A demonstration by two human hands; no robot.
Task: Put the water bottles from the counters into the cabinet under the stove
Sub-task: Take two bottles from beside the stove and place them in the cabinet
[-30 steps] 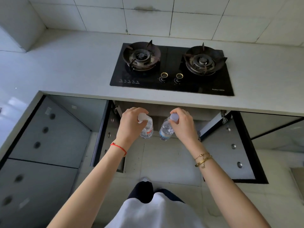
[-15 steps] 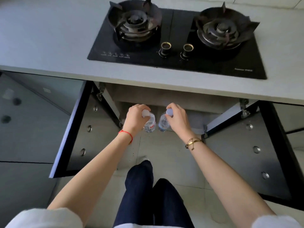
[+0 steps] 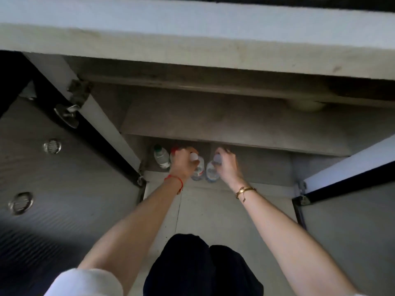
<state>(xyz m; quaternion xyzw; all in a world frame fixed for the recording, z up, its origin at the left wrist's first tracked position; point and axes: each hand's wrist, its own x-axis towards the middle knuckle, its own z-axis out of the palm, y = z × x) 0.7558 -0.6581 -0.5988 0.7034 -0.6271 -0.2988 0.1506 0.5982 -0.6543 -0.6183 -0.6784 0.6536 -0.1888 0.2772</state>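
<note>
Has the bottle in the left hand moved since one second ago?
Yes. The bottle in the left hand went down and forward, from below the counter edge to the cabinet floor.

The cabinet floor (image 3: pixel 260 167) under the surface (image 3: pixel 192 39) is a grey, dull slab. At its left end a water bottle with a green cap (image 3: pixel 161 157) stands upright on it, close to the left wall. Just right of that a red cap (image 3: pixel 174 151) shows, mostly hidden behind my left grip (image 3: pixel 183 164). The two bottles I hold, one with a white cap (image 3: pixel 197 170) and one with a bluish cap (image 3: pixel 212 173), are at the front edge; whether they touch it I cannot tell.
</note>
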